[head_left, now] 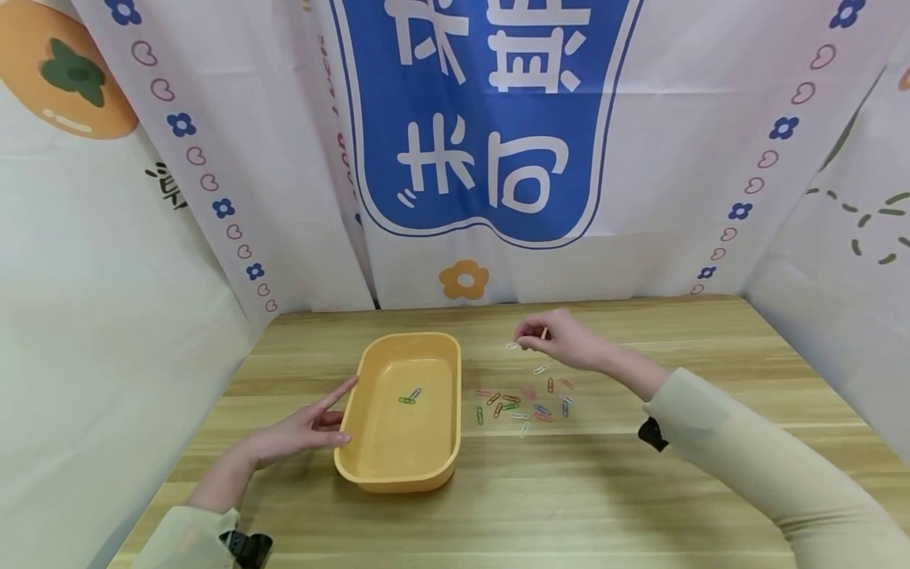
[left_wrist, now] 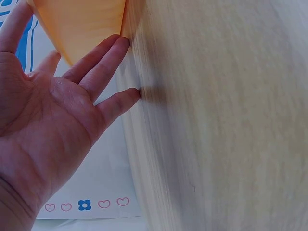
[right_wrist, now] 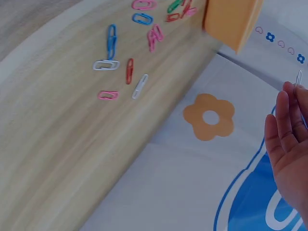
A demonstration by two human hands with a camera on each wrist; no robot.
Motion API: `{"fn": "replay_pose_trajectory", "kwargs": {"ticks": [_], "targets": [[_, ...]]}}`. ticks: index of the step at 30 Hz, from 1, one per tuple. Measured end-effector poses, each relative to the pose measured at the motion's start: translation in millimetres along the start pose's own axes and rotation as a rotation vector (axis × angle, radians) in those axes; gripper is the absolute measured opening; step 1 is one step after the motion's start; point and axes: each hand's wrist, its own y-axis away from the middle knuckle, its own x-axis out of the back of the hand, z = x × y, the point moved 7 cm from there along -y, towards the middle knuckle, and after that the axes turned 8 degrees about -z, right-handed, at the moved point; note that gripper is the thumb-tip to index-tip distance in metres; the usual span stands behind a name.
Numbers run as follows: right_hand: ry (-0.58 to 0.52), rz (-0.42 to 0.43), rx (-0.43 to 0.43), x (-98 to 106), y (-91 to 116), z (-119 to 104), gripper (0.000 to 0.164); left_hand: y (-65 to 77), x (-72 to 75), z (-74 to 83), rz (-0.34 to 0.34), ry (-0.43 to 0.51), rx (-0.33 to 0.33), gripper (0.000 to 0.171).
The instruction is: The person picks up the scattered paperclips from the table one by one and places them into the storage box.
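Observation:
My right hand (head_left: 569, 340) pinches a white paper clip (head_left: 512, 346) between thumb and fingertips, raised above the table; the same clip (right_wrist: 298, 77) pokes up from the fingertips in the right wrist view. My left hand (head_left: 302, 432) touches the left side of a yellow-orange plastic tray (head_left: 398, 446), thumb and a finger at its rim. In the left wrist view the fingers (left_wrist: 103, 72) lie fairly straight against the tray's outer wall. Inside the tray lie a green paper clip (head_left: 407, 401) and a bluish one (head_left: 415, 393), touching or overlapping.
Several loose paper clips in red, pink, blue, green and white are scattered on the wooden table (head_left: 604, 490) right of the tray, among them a green clip (head_left: 479, 416) and a white clip (head_left: 524, 430). A printed cloth (head_left: 668, 158) hangs behind the table.

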Motion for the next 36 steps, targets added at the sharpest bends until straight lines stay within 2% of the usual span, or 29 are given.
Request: {"fn": "replay_pose_trajectory", "kwargs": {"ticks": [7,15,28,36], "targets": [[0.029,0.004,0.007,9,-5,-13,0.007,-0.3,-0.1,-0.3,-0.007,0.007,-0.004,0.088],[0.02,-0.03,-0.005,5,-17,-28,0.009,-1.0,0.4,-0.9,-0.007,0.0,-0.007,0.088],[0.019,-0.102,0.034,-35,-61,-37,0.009,-0.3,0.3,-1.2,-0.006,0.008,-0.006,0.088],[0.09,-0.159,0.025,-64,-89,-39,0.012,-0.7,-0.1,-0.1,-0.013,0.01,-0.014,0.089]]}}
